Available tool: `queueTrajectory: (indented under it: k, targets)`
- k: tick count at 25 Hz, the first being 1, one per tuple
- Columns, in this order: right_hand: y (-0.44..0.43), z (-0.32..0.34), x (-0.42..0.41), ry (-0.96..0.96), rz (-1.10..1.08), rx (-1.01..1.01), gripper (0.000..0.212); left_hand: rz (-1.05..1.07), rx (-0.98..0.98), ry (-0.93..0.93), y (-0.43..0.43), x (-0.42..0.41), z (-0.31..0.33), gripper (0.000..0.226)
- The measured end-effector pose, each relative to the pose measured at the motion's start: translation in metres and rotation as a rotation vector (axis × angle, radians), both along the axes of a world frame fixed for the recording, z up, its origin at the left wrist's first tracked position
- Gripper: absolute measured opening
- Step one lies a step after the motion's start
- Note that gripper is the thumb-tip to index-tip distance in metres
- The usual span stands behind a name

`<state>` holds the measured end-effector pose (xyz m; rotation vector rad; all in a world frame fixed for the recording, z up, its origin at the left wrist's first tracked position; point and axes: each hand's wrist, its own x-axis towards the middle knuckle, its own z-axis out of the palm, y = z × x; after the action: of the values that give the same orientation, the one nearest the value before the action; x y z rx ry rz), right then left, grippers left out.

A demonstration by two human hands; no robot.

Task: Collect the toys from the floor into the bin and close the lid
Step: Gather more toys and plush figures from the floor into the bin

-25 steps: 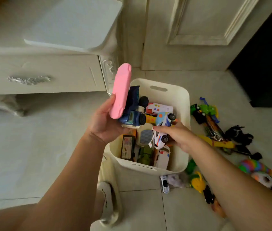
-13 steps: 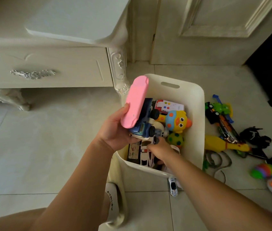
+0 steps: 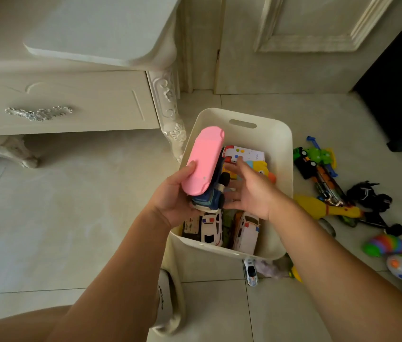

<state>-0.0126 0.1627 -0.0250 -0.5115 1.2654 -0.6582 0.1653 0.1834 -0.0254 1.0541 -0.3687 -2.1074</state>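
A cream plastic bin (image 3: 280, 149) stands on the tiled floor, partly filled with toy cars, a white police car (image 3: 211, 227) and a yellow duck toy (image 3: 260, 167). My left hand (image 3: 173, 201) grips a flat pink toy (image 3: 203, 160) together with a blue toy truck (image 3: 211, 197) above the bin's left side. My right hand (image 3: 250, 191) hovers over the bin beside the truck, fingers spread and relaxed, holding nothing. Loose toys lie on the floor to the right: a yellow rubber chicken (image 3: 323, 208), a green and black vehicle (image 3: 314, 157), a rainbow toy (image 3: 389, 245).
A cream dresser (image 3: 71, 104) with a carved leg (image 3: 170, 112) stands left of the bin. A door (image 3: 306, 45) is behind it. A small white toy car (image 3: 251, 272) lies at the bin's near edge. A slippered foot (image 3: 166, 299) is below. Bare tiles stretch left.
My right hand put the white police car down inside the bin, let it go and rose with spread fingers beside the truck. My left hand kept its hold on the pink toy and truck.
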Motion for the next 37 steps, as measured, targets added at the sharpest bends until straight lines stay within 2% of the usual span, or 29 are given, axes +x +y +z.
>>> queueTrajectory:
  k: [2, 4, 6, 8, 10, 12, 14, 17, 19, 20, 21, 23, 24, 25, 26, 28, 30, 34, 37]
  targets:
    - [0.006, 0.011, 0.001, 0.008, 0.172, -0.077, 0.022, 0.015, 0.027, 0.01, 0.002, -0.009, 0.0, 0.037]
    - [0.006, 0.002, -0.002, 0.144, 0.161, -0.092, 0.019, 0.024, 0.053, -0.042, 0.004, -0.014, 0.001, 0.032]
    - [0.005, -0.015, -0.014, 0.349, 0.065, -0.016, 0.029, 0.059, 0.067, -0.184, 0.002, -0.011, 0.001, 0.034]
    - [0.011, -0.032, -0.022, 0.583, 0.16, 0.048, 0.044, 0.121, 0.069, -0.305, 0.0, -0.005, -0.002, 0.044]
    - [0.022, -0.048, -0.022, 0.706, 0.291, 0.011, 0.051, 0.165, 0.06, -0.324, -0.001, -0.006, -0.003, 0.038]
    - [0.029, -0.059, -0.02, 0.887, 0.398, -0.109, 0.055, 0.176, 0.053, -0.35, 0.0, -0.01, -0.002, 0.029]
    - [0.032, -0.061, -0.016, 1.075, 0.488, -0.205, 0.052, 0.188, 0.052, -0.38, 0.0, -0.01, -0.002, 0.033]
    - [0.036, -0.066, -0.012, 1.277, 0.636, -0.223, 0.042, 0.205, 0.05, -0.394, -0.005, -0.006, -0.002, 0.036]
    - [0.035, -0.067, -0.015, 1.384, 0.737, -0.226, 0.035, 0.133, 0.003, -0.513, -0.002, -0.007, -0.002, 0.036]
    - [0.032, -0.062, -0.016, 1.376, 0.698, -0.26, 0.032, 0.078, -0.034, -0.585, 0.001, -0.009, -0.003, 0.036]
    - [0.027, -0.056, -0.014, 1.284, 0.549, -0.316, 0.031, 0.034, -0.067, -0.646, 0.003, -0.01, -0.003, 0.036]
    - [0.015, -0.038, 0.001, 0.825, 0.148, -0.375, 0.033, -0.028, -0.101, -0.692, 0.004, -0.011, -0.003, 0.037]
    - [0.01, -0.028, 0.012, 0.553, 0.069, -0.34, 0.03, -0.042, -0.095, -0.69, 0.003, -0.01, -0.002, 0.038]
    - [0.007, -0.024, 0.022, 0.38, 0.061, -0.29, 0.026, -0.059, -0.09, -0.701, 0.002, -0.011, -0.001, 0.038]
    - [0.008, -0.022, 0.029, 0.335, 0.071, -0.26, 0.026, -0.096, -0.102, -0.744, 0.001, -0.013, -0.001, 0.038]
    - [0.011, -0.031, 0.027, 0.501, 0.072, -0.24, 0.03, -0.154, -0.159, -0.861, 0.001, -0.014, 0.004, 0.037]
    - [0.013, -0.044, 0.019, 0.704, 0.107, -0.226, 0.029, -0.101, -0.193, -0.871, -0.003, -0.01, 0.008, 0.031]
    - [0.028, -0.059, 0.03, 0.846, 0.397, -0.256, 0.02, -0.042, -0.212, -0.859, -0.011, 0.0, 0.004, 0.035]
    - [0.044, -0.065, 0.045, 0.847, 0.521, -0.317, 0.033, -0.01, -0.187, -0.829, -0.008, -0.005, 0.002, 0.028]
